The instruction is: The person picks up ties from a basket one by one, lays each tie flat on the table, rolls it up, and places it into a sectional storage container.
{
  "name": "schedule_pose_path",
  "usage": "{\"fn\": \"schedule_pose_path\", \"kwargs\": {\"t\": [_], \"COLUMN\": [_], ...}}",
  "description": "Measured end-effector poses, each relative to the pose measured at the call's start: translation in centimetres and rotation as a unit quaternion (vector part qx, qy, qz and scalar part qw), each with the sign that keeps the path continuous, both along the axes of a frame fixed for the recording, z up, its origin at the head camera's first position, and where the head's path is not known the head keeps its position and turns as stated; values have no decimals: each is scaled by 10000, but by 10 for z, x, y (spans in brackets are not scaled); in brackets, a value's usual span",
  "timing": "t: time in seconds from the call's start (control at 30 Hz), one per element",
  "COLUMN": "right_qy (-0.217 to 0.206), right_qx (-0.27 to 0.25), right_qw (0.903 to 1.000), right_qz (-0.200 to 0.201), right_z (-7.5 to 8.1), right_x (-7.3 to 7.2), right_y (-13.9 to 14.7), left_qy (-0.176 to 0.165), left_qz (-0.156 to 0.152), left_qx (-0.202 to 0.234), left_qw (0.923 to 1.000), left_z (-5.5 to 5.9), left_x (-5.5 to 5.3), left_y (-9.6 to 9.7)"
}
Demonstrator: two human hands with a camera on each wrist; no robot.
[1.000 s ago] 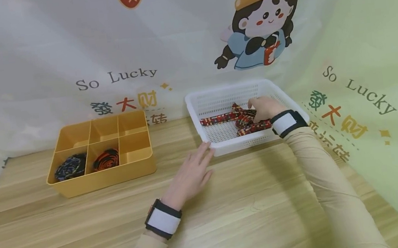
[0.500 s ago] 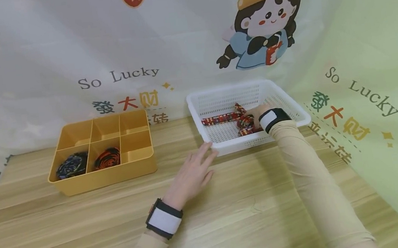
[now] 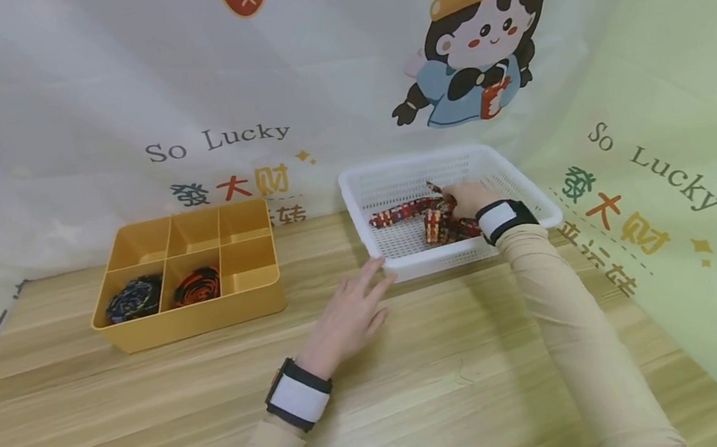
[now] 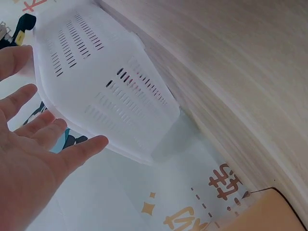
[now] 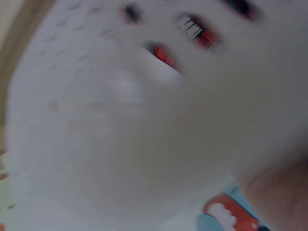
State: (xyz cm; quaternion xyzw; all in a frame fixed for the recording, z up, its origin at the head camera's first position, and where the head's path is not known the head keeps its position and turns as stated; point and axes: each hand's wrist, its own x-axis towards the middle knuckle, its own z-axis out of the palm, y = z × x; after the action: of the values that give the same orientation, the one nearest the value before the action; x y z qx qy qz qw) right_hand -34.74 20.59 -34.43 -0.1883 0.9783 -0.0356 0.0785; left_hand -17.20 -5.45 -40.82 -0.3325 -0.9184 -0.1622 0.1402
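Fingers of the right hand (image 3: 469, 199) appear to pinch the red patterned cloth (image 3: 432, 227) inside the white basket (image 3: 429, 263), right of frame centre, the left hand (image 3: 344, 317) extended at its lower-left corner; step judged a pick-up, next requiring a clean lift.

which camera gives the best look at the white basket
The head view: it shows the white basket from above, with its rim, its inside and the red patterned fabric lying in it. The left wrist view gives only its slotted outside; the right wrist view, a blurred close-up of white wall with red behind some slots.
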Motion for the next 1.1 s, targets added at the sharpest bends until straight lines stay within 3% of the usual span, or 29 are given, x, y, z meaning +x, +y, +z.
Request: {"fn": "schedule_pose_path", "kwargs": {"t": [0.1, 0.2, 0.37, 0.47, 0.57, 0.67, 0.77, 0.93, 1.1], "right_qy": [248, 441, 720, 985, 1340, 1720, 1740, 1463, 1429], "right_qx": [-896, -1839, -2784, -3004, -2982, -2876, -2897, -3039, -3126], "right_qw": [9956, 9819, 9576, 9469, 9393, 9316, 9277, 9286, 9256], "right_qz": [-78, -92, 183, 591, 1037, 1405, 1589, 1546, 1586], "right_z": [20, 39, 63, 69, 66, 57, 44, 27, 19], "right_x": [3, 15, 55, 84, 112, 135, 150, 163, 167], "right_y": [-2, -11, -31, -43, -54, -63, -70, -75, -74], "left_qy": [-4, -18, -243, -534, -536, -316, -173, -20, -48], "left_qz": [-56, -100, -89, 106, 270, -26, -342, -286, -459], "left_qx": [110, 248, 491, 1015, 1878, 2733, 3082, 2922, 2813], "left_qw": [9999, 9996, 9985, 9933, 9804, 9614, 9505, 9559, 9585], "left_z": [0, 0, 1, 5, 12, 24, 35, 46, 50], "left_x": [-2, -2, -3, -4, -3, 0, 6, 10, 10], "left_y": [1, 0, 0, 0, -1, -3, -6, -12, -25]}}
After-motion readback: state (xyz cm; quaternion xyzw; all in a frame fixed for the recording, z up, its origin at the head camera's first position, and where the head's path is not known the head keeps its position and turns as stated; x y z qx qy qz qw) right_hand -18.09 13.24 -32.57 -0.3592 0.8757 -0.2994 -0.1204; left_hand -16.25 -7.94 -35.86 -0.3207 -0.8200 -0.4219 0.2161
